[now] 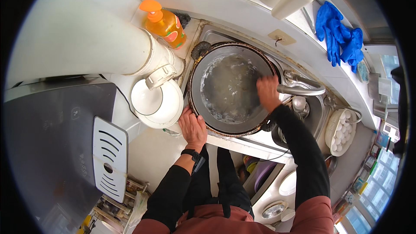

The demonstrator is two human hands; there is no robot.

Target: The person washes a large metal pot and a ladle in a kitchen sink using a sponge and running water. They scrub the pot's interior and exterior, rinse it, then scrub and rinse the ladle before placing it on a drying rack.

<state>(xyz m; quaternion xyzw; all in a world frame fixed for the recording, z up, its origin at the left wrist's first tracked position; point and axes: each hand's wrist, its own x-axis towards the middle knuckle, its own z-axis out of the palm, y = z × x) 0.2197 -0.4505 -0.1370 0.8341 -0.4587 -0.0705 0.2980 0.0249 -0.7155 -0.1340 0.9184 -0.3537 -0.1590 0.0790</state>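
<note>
A large, dark-rimmed wok [213, 117] sits over the sink with cloudy, stirred water [232, 87] in it. Against its lower left rim rests my left hand [193, 126], thumb and fingers at the edge. My right hand [269, 92] reaches over the right side of the wok to the inner wall, at the water's edge. Motion blurs it, and its fingertips are hidden, so whether it holds a scrubber or cloth cannot be seen. The wok has wrapped, dark side handles [201, 50]. Just right of my right hand is the metal faucet [302, 87].
Left of the wok stand stacked white bowls [172, 104] beneath a thick white pipe [130, 52]. An orange pump bottle of dish soap [167, 27] is behind. At right are a basket of eggs [341, 133], a metal sink basin [313, 113] and blue rubber gloves [338, 35] on the ledge.
</note>
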